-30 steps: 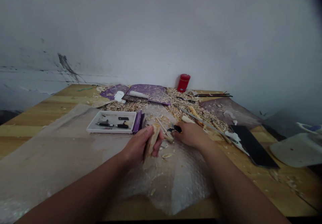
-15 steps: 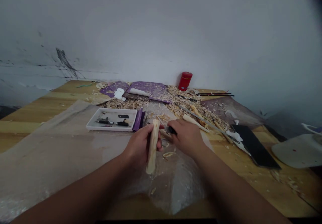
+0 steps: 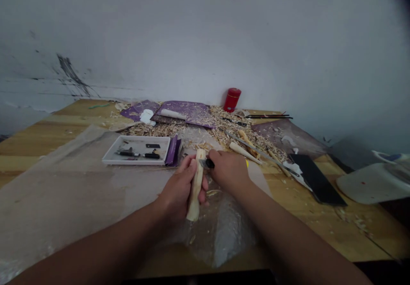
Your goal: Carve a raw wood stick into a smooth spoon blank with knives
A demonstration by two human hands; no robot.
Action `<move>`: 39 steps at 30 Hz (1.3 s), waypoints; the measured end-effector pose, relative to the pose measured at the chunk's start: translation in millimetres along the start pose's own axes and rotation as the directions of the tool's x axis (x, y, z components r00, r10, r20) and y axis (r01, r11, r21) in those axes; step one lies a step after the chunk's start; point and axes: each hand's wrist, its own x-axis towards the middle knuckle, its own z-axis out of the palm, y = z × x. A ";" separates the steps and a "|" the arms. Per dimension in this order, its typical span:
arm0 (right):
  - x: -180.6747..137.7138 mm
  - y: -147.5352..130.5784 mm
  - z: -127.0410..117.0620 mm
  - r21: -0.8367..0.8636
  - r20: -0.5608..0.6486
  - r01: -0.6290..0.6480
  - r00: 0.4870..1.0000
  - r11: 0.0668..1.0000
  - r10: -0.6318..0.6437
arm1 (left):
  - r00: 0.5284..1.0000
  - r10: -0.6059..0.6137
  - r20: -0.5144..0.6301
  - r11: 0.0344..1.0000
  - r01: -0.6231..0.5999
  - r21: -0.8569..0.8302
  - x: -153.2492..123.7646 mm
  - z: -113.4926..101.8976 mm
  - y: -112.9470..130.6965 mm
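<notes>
A pale, peeled wooden stick (image 3: 196, 187) stands tilted in the middle of the view, its lower end toward me. My left hand (image 3: 182, 182) is closed around it, thumb along its left side and fingertips showing on the right. My right hand (image 3: 229, 170) grips a carving knife (image 3: 209, 163) by its black handle. The short blade points left and meets the stick near its top end. Beneath both hands lies a clear plastic sheet (image 3: 134, 199) with a few curled shavings on it.
A white tray (image 3: 107, 159) with black-handled tools stands left of my hands, beside a purple packet (image 3: 174, 150). Wood shavings (image 3: 221, 123) are heaped behind. A red can (image 3: 232, 100) stands by the wall. At right lie a dark flat slab (image 3: 317, 180) and a whitish container (image 3: 368, 184).
My right hand has moved left and slightly up, bringing the knife blade onto the stick's upper part. The left hand still holds the stick. The camera view has shifted slightly.
</notes>
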 end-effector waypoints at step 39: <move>9.4 3.6 1.6 -0.029 0.039 -0.077 0.996 0.997 0.078 | 0.995 0.097 -0.040 0.961 -0.083 0.265 1.2 1.5 -4.6</move>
